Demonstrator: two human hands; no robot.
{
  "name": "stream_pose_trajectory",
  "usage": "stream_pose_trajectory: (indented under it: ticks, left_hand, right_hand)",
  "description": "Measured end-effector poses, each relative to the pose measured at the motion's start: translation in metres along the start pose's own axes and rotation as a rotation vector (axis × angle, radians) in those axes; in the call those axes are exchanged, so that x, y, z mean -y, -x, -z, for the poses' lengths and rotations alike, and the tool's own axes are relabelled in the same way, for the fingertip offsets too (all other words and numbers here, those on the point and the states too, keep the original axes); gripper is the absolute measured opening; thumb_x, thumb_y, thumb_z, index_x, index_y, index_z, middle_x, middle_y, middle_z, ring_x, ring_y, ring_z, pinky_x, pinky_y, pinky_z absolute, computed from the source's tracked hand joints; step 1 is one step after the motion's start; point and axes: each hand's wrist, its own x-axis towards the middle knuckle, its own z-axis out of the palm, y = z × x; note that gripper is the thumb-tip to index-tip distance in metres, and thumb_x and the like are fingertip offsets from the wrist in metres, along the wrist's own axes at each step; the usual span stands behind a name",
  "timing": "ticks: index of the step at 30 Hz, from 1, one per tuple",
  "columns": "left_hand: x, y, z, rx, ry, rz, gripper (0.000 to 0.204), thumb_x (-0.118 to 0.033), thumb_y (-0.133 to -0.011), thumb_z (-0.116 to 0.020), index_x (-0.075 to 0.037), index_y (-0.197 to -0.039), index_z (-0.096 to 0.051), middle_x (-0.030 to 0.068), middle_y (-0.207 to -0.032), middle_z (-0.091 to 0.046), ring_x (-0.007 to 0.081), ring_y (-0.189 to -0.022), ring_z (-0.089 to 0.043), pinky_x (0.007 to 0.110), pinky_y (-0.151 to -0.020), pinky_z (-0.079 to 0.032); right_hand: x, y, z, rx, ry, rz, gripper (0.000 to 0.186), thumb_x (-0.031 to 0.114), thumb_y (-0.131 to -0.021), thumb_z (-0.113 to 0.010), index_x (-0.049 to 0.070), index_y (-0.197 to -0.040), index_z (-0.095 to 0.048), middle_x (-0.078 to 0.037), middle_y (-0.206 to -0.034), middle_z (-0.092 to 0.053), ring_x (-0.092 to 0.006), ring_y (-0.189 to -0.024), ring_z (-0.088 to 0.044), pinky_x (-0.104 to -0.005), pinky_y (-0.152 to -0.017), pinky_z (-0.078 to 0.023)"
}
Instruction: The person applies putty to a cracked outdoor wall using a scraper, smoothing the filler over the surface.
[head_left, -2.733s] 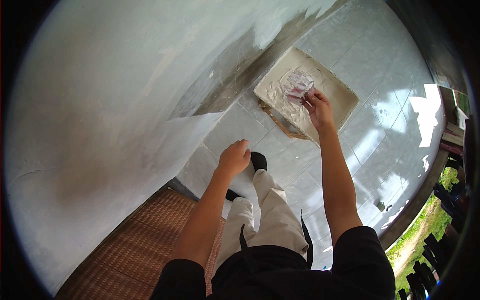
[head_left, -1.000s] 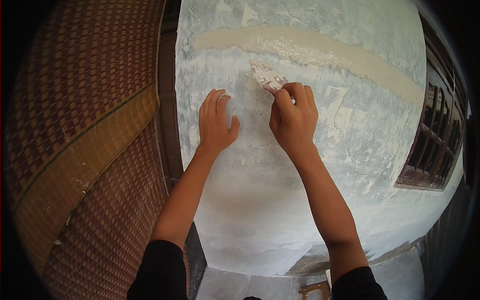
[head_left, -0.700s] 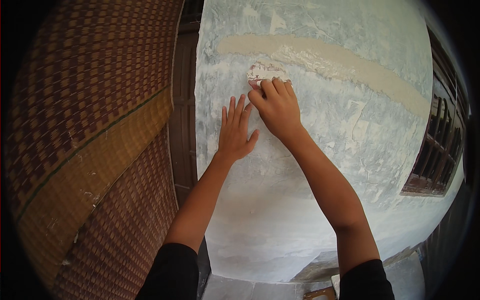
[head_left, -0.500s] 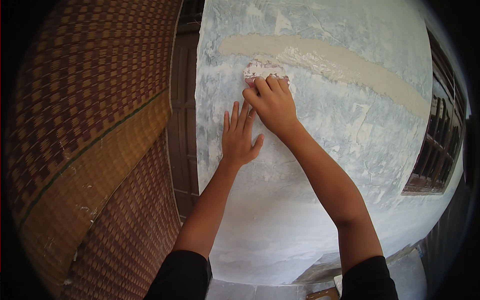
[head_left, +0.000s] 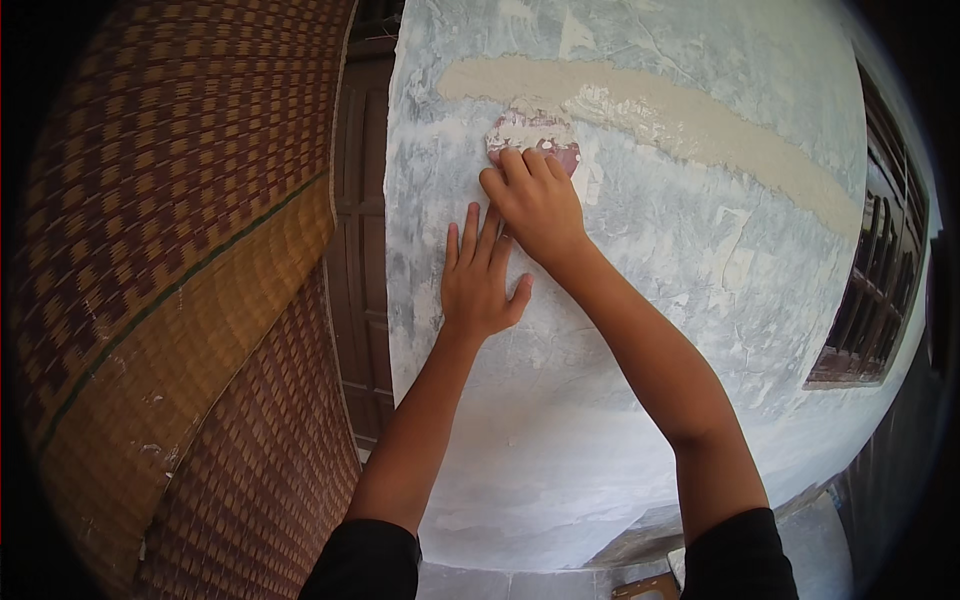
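Observation:
My right hand point(head_left: 541, 208) is closed on the lower edge of a flat, round-edged red putty scraper point(head_left: 534, 128), its face smeared with pale putty. The scraper lies close against the pale blue-grey wall point(head_left: 620, 290), just under a long beige band of putty point(head_left: 715, 125) that slopes down to the right. Lower and to the left, my left hand point(head_left: 478, 285) rests flat on the wall with fingers spread, holding nothing. Its fingertips come close to my right wrist. My right fingers partly cover the scraper's lower part.
Woven brown mats point(head_left: 190, 160) hang along the left side, beside a brown panelled door point(head_left: 362, 270). A dark barred window point(head_left: 865, 280) is set into the wall at right. On the floor near the bottom lies a brown board point(head_left: 650, 588).
My right hand has shifted slightly down and left, so more of the scraper's red face shows. My left hand stays nearly in place on the wall.

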Motion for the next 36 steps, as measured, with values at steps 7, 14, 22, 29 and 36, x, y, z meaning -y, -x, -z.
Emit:
stream_pose_trajectory:
  ticks: [7,14,22,29,36]
  left_hand:
    - [0.002,0.004,-0.004,-0.058,0.089,0.041,0.071,-0.040,-0.092,-0.052,0.011,-0.140,-0.041,0.0321,-0.151,-0.036,0.0484,-0.146,-0.024,0.061,-0.118,-0.016]
    - [0.000,0.004,-0.001,-0.123,0.118,0.067,0.069,-0.036,-0.092,-0.050,0.004,-0.146,-0.039,0.0242,-0.156,-0.036,0.0442,-0.147,-0.028,0.057,-0.118,-0.020]
    - [0.002,0.005,-0.003,-0.130,0.121,0.059,0.066,-0.034,-0.091,-0.050,0.002,-0.145,-0.040,0.0232,-0.155,-0.037,0.0447,-0.146,-0.030,0.058,-0.118,-0.021]
    - [0.001,0.005,-0.001,-0.143,0.130,0.063,0.064,-0.031,-0.089,-0.051,0.001,-0.144,-0.042,0.0220,-0.155,-0.039,0.0440,-0.145,-0.032,0.058,-0.117,-0.023]
    - [0.001,0.006,-0.001,-0.151,0.132,0.065,0.064,-0.029,-0.087,-0.053,0.000,-0.144,-0.043,0.0213,-0.155,-0.039,0.0442,-0.145,-0.032,0.058,-0.117,-0.023]
  right_hand:
    - [0.002,0.010,0.008,0.097,0.011,0.066,0.012,0.010,-0.077,-0.067,0.007,-0.083,-0.057,-0.005,-0.089,-0.056,-0.0199,-0.080,-0.056,-0.0319,-0.066,-0.046]
    - [-0.005,-0.005,0.063,-0.115,-0.174,-0.080,0.019,0.001,-0.067,-0.068,0.007,-0.083,-0.060,-0.007,-0.083,-0.055,-0.0224,-0.077,-0.056,-0.0349,-0.064,-0.048]
    - [-0.028,-0.005,0.074,-0.371,-1.256,-1.195,0.012,-0.004,-0.090,-0.065,0.002,-0.091,-0.054,-0.009,-0.093,-0.067,-0.0188,-0.086,-0.067,-0.0281,-0.073,-0.055]
    - [0.001,0.007,0.035,-0.727,-1.708,-1.654,0.012,-0.006,-0.094,-0.058,0.001,-0.092,-0.049,-0.017,-0.105,-0.064,-0.0246,-0.101,-0.066,-0.0396,-0.094,-0.059]
    - [0.011,0.000,0.031,-0.697,-1.527,-1.840,0.013,-0.007,-0.093,-0.059,0.000,-0.089,-0.049,-0.018,-0.104,-0.065,-0.0253,-0.098,-0.067,-0.0387,-0.089,-0.061]
